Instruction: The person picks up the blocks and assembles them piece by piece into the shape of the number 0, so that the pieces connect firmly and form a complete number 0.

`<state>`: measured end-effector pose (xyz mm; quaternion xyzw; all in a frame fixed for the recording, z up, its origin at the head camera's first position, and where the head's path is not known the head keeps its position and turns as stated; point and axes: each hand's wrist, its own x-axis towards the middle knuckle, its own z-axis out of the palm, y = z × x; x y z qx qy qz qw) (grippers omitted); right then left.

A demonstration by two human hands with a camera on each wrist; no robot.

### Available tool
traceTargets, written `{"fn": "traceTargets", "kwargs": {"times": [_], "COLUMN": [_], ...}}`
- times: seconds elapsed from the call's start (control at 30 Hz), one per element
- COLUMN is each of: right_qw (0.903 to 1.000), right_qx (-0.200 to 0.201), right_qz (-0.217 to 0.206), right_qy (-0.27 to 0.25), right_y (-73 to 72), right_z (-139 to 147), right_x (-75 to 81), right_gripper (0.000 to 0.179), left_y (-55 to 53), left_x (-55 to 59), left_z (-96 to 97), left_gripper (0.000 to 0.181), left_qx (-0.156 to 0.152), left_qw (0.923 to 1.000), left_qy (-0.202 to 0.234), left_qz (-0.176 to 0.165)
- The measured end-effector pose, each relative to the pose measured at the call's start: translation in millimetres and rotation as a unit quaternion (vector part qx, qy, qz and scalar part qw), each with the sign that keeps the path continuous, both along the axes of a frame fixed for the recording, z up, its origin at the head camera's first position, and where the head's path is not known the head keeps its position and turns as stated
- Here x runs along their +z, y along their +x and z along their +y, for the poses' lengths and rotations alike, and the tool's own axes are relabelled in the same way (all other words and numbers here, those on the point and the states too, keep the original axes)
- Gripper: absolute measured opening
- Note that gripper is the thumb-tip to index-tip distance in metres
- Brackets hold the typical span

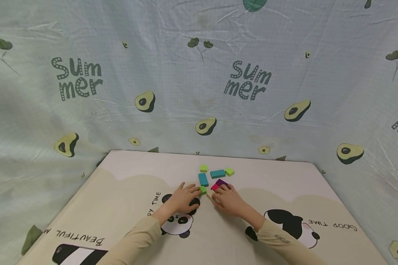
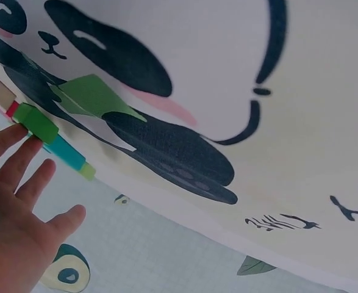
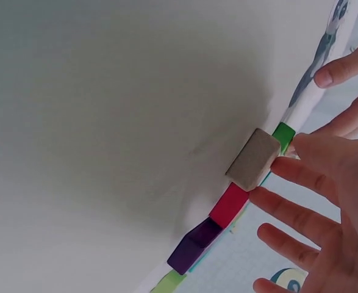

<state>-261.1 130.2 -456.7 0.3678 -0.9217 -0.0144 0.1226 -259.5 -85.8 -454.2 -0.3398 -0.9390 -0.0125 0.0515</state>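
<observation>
My left hand (image 1: 184, 198) has its fingers spread and fairly straight, fingertips touching a green block (image 2: 36, 122). The thumb stands apart from it in the left wrist view. My right hand (image 1: 229, 200) reaches in from the other side, fingertips against a beige block (image 3: 254, 159) that lies beside the green one. A red block (image 1: 215, 187) and a purple block (image 1: 221, 182) sit just beyond the right fingers, partly covered by them in the head view. In the right wrist view, beige, red and purple appear in a line.
Beyond the hands lie two blue blocks (image 1: 217, 173) and two light green blocks (image 1: 203, 168). The table (image 1: 129, 198) has a cover printed with pandas and words. A patterned curtain (image 1: 172, 81) hangs behind and along its sides.
</observation>
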Motion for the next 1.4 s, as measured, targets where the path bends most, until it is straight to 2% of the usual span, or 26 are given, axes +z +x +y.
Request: {"fn": "traceTargets", "kwargs": {"times": [0.3, 0.67, 0.83, 1.13, 1.4], "right_qw": [0.9981, 0.9981, 0.9988, 0.9996, 0.9987], "right_qx": [0.012, 0.003, -0.002, -0.004, 0.035], "right_qz": [0.061, 0.060, 0.046, 0.026, 0.038], "right_qy": [-0.001, 0.016, 0.016, 0.009, -0.002], "right_y": [-4.5, -8.4, -7.9, -7.4, 0.3], "right_z": [-3, -4, -5, -2, 8], "right_x": [-0.6, -2.5, -1.2, -3.1, -6.3], "right_gripper": [0.012, 0.025, 0.026, 0.023, 0.024], "left_y": [0.3, 1.3, 0.9, -1.1, -0.1], "left_x": [1.4, 2.4, 3.1, 1.3, 3.1], "left_z": [0.2, -1.3, -1.7, -0.5, -1.9], "left_gripper": [0.047, 0.046, 0.046, 0.047, 0.047], "left_qx": [-0.004, -0.021, -0.028, -0.026, -0.023], "left_qw": [0.9999, 0.9984, 0.9976, 0.9981, 0.9985], "left_qy": [-0.013, -0.031, -0.034, -0.036, -0.031], "left_qz": [0.010, 0.042, 0.053, 0.042, 0.038]}}
